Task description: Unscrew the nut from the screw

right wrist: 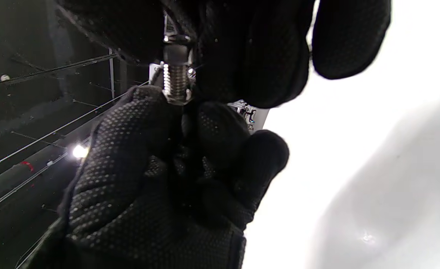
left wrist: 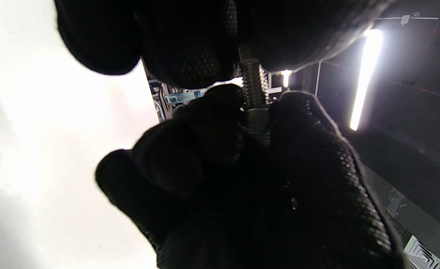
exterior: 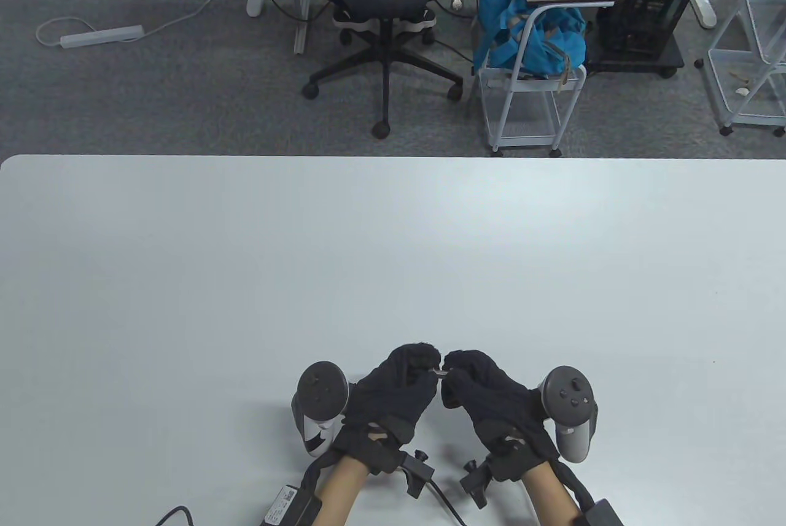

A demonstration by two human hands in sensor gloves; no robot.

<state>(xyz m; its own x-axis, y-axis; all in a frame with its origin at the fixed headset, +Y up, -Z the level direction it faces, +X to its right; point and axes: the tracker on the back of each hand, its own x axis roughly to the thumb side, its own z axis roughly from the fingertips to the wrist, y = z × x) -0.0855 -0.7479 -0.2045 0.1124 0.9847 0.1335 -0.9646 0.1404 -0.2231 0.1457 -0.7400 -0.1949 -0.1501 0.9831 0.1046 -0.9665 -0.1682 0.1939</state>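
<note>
A silver threaded screw (exterior: 441, 372) is held in the air between my two gloved hands, low over the table's near edge. My left hand (exterior: 428, 366) pinches one end of the screw; in the left wrist view the threaded shaft (left wrist: 253, 84) runs out of its fingers (left wrist: 190, 48). My right hand (exterior: 453, 370) pinches the nut (left wrist: 257, 116) on the shaft. In the right wrist view the nut (right wrist: 175, 52) sits under the right fingers (right wrist: 249, 48), with bare threads (right wrist: 175, 80) running down to the left hand (right wrist: 137, 168). The screw's head is hidden.
The white table (exterior: 393, 256) stretches ahead of the hands. Beyond its far edge stand an office chair (exterior: 384, 10), a white cart with a blue bag (exterior: 528, 35) and a rack (exterior: 752, 47) on the floor.
</note>
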